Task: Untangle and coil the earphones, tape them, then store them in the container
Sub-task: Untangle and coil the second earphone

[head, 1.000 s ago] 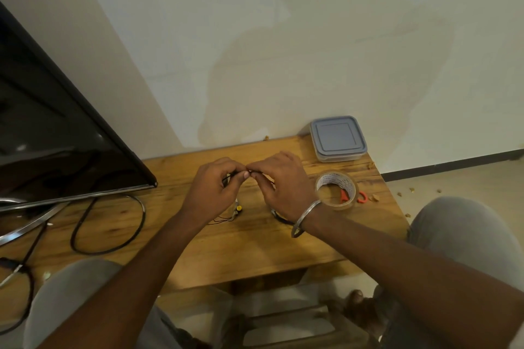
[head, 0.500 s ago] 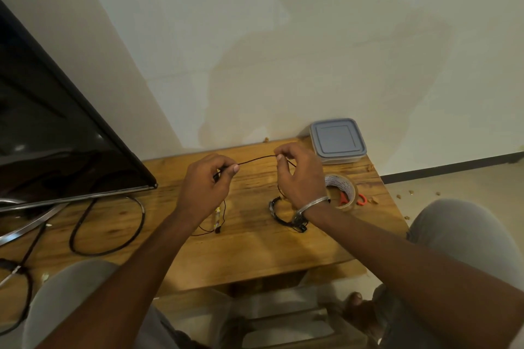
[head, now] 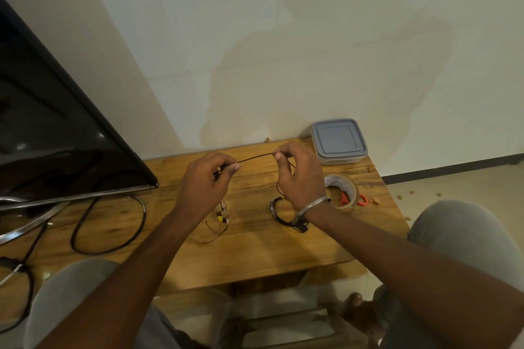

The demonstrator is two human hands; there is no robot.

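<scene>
Both hands are up over the wooden table, each pinching the earphone cable. Left hand: thumb and forefinger closed on the cable, other fingers curled in. Right hand: same kind of pinch at the thumb tip, metal bangle on that wrist. A short run of cable spans taut between the two pinch points, right end slightly higher. From the right hand the cable drops to a dark coiled bundle lying on the table directly below the wrist and partly hidden by it. From the left hand it goes down behind the palm to a loose thin loop on the table with a small yellow piece in it; can't tell what that piece is. Container, grey lid on, sits at the far right corner of the table by the wall, just beyond the right hand, not touching it. Tape roll lies flat beside the right wrist. Red-handled scissors lie at the roll, one handle showing inside the ring. Far left: black TV screen and a thick black cord looped on the table, well apart from the earphones.
</scene>
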